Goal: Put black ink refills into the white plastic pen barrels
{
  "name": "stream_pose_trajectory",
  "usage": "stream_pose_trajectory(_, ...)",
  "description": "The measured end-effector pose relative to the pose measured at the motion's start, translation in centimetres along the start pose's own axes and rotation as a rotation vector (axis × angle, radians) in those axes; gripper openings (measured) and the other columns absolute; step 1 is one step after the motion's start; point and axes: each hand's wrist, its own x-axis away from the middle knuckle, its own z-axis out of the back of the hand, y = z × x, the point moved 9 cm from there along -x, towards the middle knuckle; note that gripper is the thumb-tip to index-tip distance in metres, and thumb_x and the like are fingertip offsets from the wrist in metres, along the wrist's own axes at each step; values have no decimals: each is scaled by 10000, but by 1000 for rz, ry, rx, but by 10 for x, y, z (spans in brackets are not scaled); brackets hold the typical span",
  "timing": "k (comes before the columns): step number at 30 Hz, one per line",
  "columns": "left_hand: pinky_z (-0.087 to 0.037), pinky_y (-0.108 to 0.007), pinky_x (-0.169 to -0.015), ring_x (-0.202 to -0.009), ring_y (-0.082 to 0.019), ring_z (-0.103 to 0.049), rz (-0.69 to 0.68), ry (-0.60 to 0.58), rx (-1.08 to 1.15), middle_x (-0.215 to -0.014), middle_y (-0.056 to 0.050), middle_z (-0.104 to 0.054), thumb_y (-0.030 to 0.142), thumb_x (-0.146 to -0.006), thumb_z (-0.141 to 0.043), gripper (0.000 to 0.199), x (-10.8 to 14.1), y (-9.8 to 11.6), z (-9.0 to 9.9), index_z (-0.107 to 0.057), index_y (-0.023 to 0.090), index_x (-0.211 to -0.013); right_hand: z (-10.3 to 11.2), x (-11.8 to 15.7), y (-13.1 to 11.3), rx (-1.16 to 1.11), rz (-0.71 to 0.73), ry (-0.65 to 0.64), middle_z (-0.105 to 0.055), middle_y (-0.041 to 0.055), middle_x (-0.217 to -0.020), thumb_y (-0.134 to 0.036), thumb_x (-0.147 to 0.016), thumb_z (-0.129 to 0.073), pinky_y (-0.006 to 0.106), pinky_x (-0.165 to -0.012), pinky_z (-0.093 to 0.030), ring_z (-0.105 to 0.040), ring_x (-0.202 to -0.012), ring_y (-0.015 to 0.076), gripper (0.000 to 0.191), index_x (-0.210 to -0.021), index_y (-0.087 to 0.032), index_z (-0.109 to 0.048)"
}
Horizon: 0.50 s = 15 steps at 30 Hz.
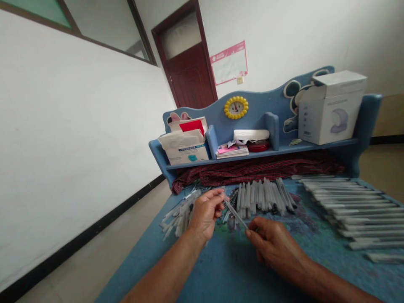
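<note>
Between my two hands, above the blue desk (230,269), a slim clear pen (236,213) is held at a slant. My left hand (206,210) pinches its upper left end, and my right hand (268,237) grips the lower right end. Fingers cover both ends, so I cannot see whether a cap is there. Behind my left hand lies a loose pile of clear pen parts (179,219). Just beyond the held pen, a row of translucent pen caps or barrels (261,195) stretches across the desk. Farther right, many assembled-looking pens (356,206) lie side by side.
A blue shelf (255,99) stands along the desk's back, with a yellow flower-shaped clock (236,108). It carries a mask box (186,153), papers (232,152) and a white carton (331,109). Red checked cloth (252,168) lies beneath. A white wall (78,126) rises on the left.
</note>
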Motion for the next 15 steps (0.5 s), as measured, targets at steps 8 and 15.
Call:
stream_pose_trajectory(8, -272, -133, -370, -430, -43, -449, -46, -17, -121, -572, 7, -558, 214, -633, -645, 196, 4, 0, 0, -588, 117, -793, 2, -2, 3, 35, 29, 38, -496, -39, -475, -285, -829, -386, 193, -429, -254, -462, -437, 89, 215, -717, -170, -528)
stream_pose_trajectory(15, -266, -140, -354, -386, -49, -448, -77, -58, -177, -517, 32, -531, 329, -692, -605, 200, 4, -2, -2, -541, 145, -735, 9, 2, -9, 151, 80, 91, -443, -45, -478, -260, -805, -399, 204, -434, -235, -421, -438, 95, 181, -692, -181, -515)
